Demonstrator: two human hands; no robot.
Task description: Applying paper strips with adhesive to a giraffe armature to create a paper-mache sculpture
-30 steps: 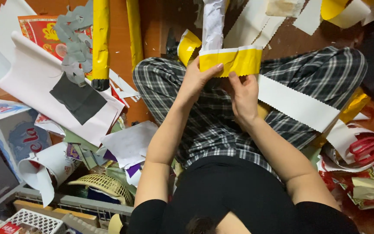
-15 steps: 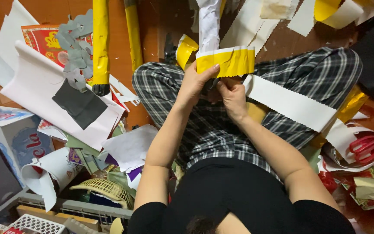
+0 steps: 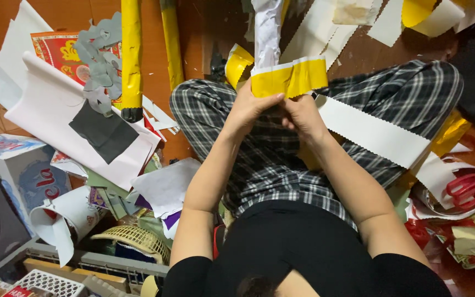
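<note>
1. My left hand [image 3: 251,107] has its grip closed on the lower edge of the yellow paper band [image 3: 290,77], held over my lap.
2. My right hand [image 3: 303,115] pinches the same band from beneath, fingers curled tight.
3. The band looks folded around a white paper roll [image 3: 266,30]; its right end appears unfinished.
4. Red scissors [image 3: 465,187] lie on the floor's right edge, unused.

Seen from above, two bare forearms are stretched forward over crossed legs, and the hands are brought close together in front of the body. The left hand [image 3: 251,107] is raised with fingers curled upward in a pinching grip. The right hand [image 3: 303,115] is held just beside it, fingers bent and closed, knuckles turned up.
</note>
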